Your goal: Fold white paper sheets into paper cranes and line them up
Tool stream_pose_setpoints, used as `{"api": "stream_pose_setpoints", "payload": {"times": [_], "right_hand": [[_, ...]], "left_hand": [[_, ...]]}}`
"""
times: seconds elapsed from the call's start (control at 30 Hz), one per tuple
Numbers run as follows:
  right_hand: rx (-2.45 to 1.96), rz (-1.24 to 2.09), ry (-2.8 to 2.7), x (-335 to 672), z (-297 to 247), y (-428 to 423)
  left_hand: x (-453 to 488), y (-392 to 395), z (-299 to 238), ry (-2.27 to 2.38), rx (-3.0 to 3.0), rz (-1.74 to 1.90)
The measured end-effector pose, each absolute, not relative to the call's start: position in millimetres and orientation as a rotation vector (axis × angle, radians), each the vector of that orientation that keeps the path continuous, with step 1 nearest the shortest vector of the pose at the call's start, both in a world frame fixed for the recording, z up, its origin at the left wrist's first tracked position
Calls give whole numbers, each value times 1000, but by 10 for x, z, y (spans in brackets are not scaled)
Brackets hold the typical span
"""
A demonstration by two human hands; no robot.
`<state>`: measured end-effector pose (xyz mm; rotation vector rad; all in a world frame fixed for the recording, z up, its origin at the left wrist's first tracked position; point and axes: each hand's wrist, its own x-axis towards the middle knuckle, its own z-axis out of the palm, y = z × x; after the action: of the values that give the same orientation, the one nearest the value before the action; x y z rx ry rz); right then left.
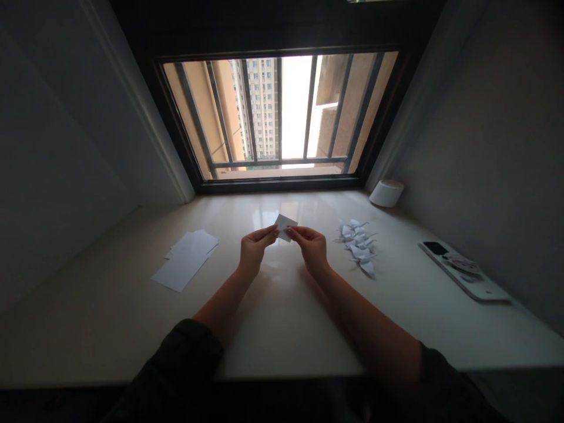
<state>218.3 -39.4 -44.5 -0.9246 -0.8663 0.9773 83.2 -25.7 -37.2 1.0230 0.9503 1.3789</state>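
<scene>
A small folded piece of white paper, roughly diamond-shaped, is held up over the middle of the sill. My left hand pinches its left side between thumb and fingers. On the opposite side, my right hand pinches the same paper near its lower right edge. Fine creases in it are too small to make out. To the right of my right hand lie several folded white paper cranes, grouped in a loose row. Flat white paper sheets lie overlapping to the left of my left hand.
The pale sill runs up to a dark-framed window with bars outside. A white cylindrical object stands in the back right corner. A phone-like white device with a round attachment lies by the right wall.
</scene>
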Motion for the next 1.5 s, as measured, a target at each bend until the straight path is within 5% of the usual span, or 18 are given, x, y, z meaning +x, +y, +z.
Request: {"api": "stream_pose_setpoints", "payload": {"times": [1.5], "right_hand": [[-884, 992, -867, 2141, -484, -389]], "left_hand": [[849, -277, -378, 967, 1068, 1353]]}}
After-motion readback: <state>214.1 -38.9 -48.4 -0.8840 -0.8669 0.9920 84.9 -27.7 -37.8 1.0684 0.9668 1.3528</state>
